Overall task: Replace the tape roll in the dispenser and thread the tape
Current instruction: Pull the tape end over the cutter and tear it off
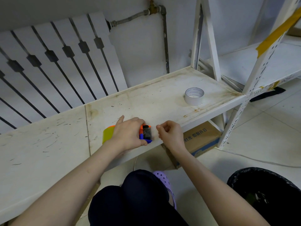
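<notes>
Clamping dispenser (pixel 146 134) to shelf (pixel 162 101) with left grip (pixel 128 136). Pinching with right grip (pixel 171 132) just beside it; cannot tell on what.

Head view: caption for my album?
Left hand grips orange-and-blue tape dispenser on white shelf; right hand curls beside it.

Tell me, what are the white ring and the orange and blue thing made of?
The white ring is probably cardboard: a thin, matte, hollow wall. The orange and blue dispenser looks like smooth hard plastic, going by its bright solid colours.
</notes>
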The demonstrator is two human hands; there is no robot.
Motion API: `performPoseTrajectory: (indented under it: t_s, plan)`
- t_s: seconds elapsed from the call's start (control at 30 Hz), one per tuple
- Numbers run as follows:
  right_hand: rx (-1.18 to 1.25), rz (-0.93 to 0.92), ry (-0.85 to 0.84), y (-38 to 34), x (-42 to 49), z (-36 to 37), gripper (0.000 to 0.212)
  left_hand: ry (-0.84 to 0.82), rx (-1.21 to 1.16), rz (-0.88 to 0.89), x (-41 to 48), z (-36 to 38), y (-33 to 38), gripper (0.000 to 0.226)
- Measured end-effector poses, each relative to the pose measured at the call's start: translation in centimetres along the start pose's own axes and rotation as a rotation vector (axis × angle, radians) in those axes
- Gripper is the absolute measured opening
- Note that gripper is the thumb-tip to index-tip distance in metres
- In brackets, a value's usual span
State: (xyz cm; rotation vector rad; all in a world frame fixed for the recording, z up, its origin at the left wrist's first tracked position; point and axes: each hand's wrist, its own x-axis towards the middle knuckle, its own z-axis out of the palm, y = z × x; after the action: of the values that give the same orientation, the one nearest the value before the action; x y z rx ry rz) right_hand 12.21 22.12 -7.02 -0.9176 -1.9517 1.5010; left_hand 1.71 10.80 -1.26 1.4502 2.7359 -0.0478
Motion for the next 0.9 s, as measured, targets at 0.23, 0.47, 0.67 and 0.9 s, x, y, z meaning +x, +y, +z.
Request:
performPoseTrajectory:
  t_s: [0.23,0.47,0.67,0.9]
  plan:
    - [-0.141,-0.129,0.023,-2.3,-0.3,-0.7,0.018,0.059,-0.111,-0.026,-0.6,-0.3,-0.5,0.061]
    - [-0.190,-0.175,0.063,-3.9,0.2,-1.2,0.017,0.179,-0.322,-0.095,-1.4,-1.4,-0.4,0.057]
    - [-0.375,-0.376,0.104,-5.8,-0.8,-0.1,0.019,0.141,-0.180,-0.035,-1.4,-0.8,0.0,0.053]
    - [-0.326,-0.348,0.084,-5.5,-0.7,-0.4,0.019,0.234,-0.319,-0.116,-1.3,-0.8,-1.4,0.053]
